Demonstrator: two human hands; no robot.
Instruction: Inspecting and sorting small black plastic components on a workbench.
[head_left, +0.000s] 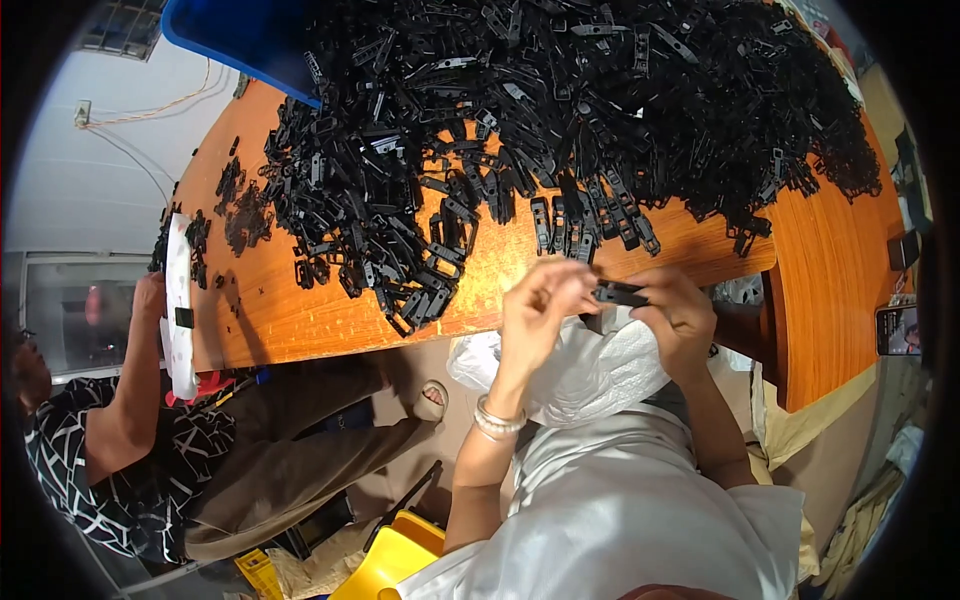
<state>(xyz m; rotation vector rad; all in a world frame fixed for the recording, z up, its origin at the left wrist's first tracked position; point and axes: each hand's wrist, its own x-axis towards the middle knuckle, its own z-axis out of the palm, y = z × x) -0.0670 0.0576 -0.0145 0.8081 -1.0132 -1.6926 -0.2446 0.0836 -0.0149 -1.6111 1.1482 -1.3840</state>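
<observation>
Over the table's front edge, my right hand (682, 318) pinches a small black plastic part (621, 293), long and narrow, between thumb and fingers. My left hand (545, 302) is close to the part's left end, its fingers bent and smeared by motion. Whether those fingers touch the part or hold something small, I cannot tell. Just beyond my hands, several similar slotted black parts (575, 222) lie in a rough row at the near side of a big heap of them (600, 110). A white plastic bag (590, 375) lies beneath my hands, at my lap.
At the wooden table's (400, 350) far left, a blue bin (235, 45) tips toward the heap. A person (120, 450) in a patterned shirt sits at the left, hand by a white tray-like object (181, 310). A yellow container (405, 560) stands below; a phone (897, 330) is at right.
</observation>
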